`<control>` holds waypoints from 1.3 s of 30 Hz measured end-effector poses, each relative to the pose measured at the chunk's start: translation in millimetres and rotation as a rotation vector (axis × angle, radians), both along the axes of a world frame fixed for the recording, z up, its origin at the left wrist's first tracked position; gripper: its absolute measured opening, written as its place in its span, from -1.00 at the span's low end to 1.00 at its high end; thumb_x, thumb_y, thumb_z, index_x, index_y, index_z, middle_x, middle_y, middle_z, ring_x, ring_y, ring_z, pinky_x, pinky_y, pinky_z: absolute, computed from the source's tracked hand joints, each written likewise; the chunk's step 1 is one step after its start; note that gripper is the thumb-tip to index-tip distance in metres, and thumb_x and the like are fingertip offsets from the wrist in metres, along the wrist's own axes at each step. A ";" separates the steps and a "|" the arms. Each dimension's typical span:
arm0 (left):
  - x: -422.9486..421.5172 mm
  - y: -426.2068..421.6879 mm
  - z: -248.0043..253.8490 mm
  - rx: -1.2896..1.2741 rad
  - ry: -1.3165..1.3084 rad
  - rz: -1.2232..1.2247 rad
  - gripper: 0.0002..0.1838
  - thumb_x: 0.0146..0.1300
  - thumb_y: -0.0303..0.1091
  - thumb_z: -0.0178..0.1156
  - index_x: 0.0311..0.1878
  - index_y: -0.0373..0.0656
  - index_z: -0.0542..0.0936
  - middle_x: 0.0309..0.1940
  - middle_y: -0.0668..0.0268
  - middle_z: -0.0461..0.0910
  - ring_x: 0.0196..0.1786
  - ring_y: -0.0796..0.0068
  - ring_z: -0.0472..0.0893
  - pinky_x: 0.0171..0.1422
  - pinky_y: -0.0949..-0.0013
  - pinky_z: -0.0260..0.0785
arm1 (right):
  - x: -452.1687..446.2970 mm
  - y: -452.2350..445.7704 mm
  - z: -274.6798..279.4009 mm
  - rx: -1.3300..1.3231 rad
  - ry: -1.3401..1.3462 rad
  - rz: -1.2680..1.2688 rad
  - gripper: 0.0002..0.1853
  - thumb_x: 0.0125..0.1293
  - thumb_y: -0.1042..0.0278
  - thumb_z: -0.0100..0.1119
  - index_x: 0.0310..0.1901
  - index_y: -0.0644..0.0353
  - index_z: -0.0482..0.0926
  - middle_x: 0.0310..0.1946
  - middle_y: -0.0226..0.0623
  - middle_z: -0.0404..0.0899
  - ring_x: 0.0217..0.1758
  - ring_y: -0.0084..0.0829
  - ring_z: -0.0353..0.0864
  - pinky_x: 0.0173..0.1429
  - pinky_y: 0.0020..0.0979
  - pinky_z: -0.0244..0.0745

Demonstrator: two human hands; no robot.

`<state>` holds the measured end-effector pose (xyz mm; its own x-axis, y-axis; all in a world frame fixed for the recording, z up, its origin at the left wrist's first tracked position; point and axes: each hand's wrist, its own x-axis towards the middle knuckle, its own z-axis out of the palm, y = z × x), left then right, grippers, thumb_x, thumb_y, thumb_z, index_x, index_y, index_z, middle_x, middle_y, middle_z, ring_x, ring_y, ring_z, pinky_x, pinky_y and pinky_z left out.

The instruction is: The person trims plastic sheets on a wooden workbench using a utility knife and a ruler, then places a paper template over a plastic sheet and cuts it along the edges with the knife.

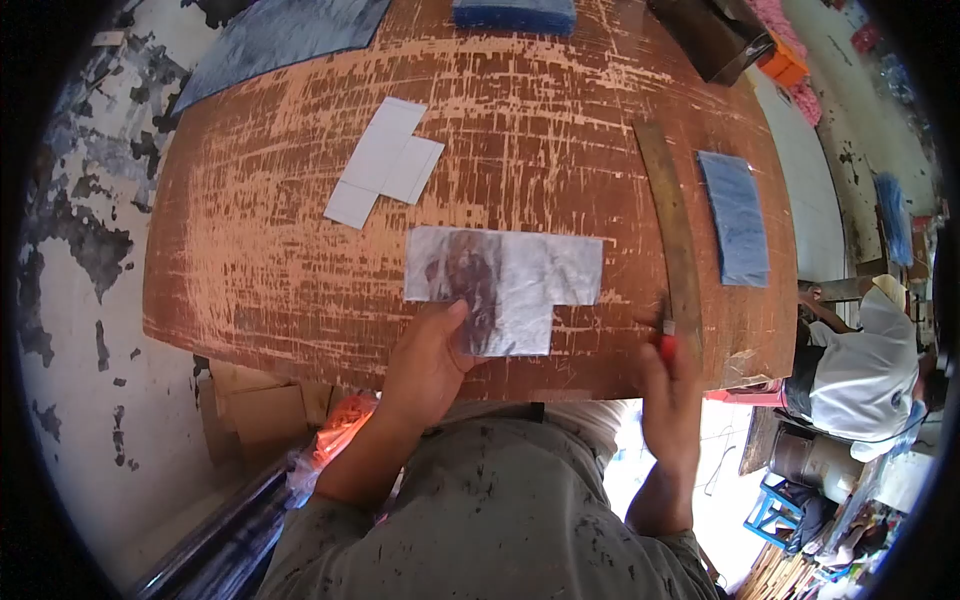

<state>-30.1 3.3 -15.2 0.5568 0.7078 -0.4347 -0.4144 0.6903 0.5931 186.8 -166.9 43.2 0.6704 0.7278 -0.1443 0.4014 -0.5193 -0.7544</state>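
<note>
My left hand (pixel 428 365) pinches the lower left edge of a shiny silver T-shaped sheet (pixel 525 290), thumb on top and the other fingers partly hidden. The sheet lies near the front of the worn wooden table. Closed in my right hand (pixel 670 405) is a small red-handled cutter (pixel 668 345), its tip blurred. Beside it, a long brownish ruler (pixel 668 220) lies flat, running away from me. Beyond the silver sheet rests a white T-shaped template (pixel 385 165) with thin lines on it.
Blue-grey pieces (pixel 737 218) lie at the table's right, and a blue stack (pixel 515 15) at the far edge. A larger bluish sheet (pixel 285 45) covers the far left corner. A dark brown object (pixel 712 38) sits far right. A person in a white shirt (pixel 865 365) is beyond the table.
</note>
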 end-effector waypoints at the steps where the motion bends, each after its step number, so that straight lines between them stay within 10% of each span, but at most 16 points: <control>1: 2.0 0.2 4.5 0.017 0.099 0.028 -0.74 0.66 -0.31 0.14 0.21 -0.28 0.58 0.15 0.19 0.71 0.29 0.27 0.72 0.36 0.04 0.69 | -6.7 18.5 6.2 -0.035 -0.141 0.084 -0.59 0.59 0.37 0.26 0.39 0.22 0.57 -0.01 0.01 0.67 0.07 0.03 0.70 0.17 -0.03 0.59; 5: -15.9 4.2 12.0 0.139 0.337 0.157 -0.72 0.62 -0.38 0.19 0.28 -0.26 0.56 0.17 0.19 0.69 0.23 0.27 0.75 0.32 0.00 0.73 | -4.5 48.7 -18.9 0.096 -0.409 0.214 -0.45 0.52 0.39 0.32 0.50 0.15 0.53 0.13 0.08 0.60 0.11 0.15 0.65 0.22 0.00 0.57; 17: -17.4 -9.2 22.2 0.272 -0.010 0.271 -0.62 0.73 -0.34 0.09 0.45 -0.32 0.46 0.33 0.12 0.65 0.37 0.21 0.68 0.51 -0.01 0.58 | -24.8 58.1 -11.5 0.168 -0.603 0.180 -0.21 0.55 0.03 0.32 0.65 0.26 0.33 0.47 0.04 0.42 0.48 0.14 0.43 0.51 0.19 0.28; 25: 13.7 -23.8 15.8 0.263 -0.223 0.234 -0.34 0.80 0.13 -0.08 0.57 -0.29 0.36 0.53 0.18 0.46 0.56 0.27 0.48 0.70 0.16 0.32 | -92.2 77.7 -40.2 0.795 -0.006 0.806 -0.06 0.69 -0.39 -0.25 0.80 0.21 0.04 0.83 0.13 -0.09 0.90 0.21 -0.22 0.85 0.24 -0.34; 30: 32.6 13.4 69.6 0.371 -0.229 0.491 -0.36 0.82 0.12 -0.13 0.67 -0.15 0.28 0.64 0.26 0.38 0.67 0.34 0.35 0.78 0.17 0.17 | -52.0 44.5 -39.5 0.566 -0.180 1.079 -0.09 0.59 -0.14 0.22 0.77 0.14 0.14 0.81 -0.09 0.08 0.87 0.09 -0.01 0.81 0.30 -0.10; 34: 28.8 9.6 59.6 0.406 -0.111 0.581 -0.35 0.80 0.07 -0.06 0.70 -0.15 0.24 0.61 0.15 0.45 0.62 0.19 0.47 0.74 -0.10 0.30 | -22.2 17.0 18.3 0.365 -0.583 0.811 -0.15 0.43 0.02 0.43 0.68 0.07 0.35 0.70 -0.14 0.33 0.77 0.00 0.26 0.80 0.20 0.04; 39: 19.5 -32.5 -22.0 0.050 -0.149 -0.046 -0.36 0.82 0.10 -0.12 0.61 -0.23 0.37 0.50 0.21 0.53 0.47 0.39 0.55 0.64 0.18 0.35 | -81.3 42.2 -16.0 0.722 -0.334 0.966 -0.18 0.49 -0.04 0.37 0.68 0.05 0.35 0.74 -0.05 0.23 0.78 0.04 0.24 0.79 0.17 0.07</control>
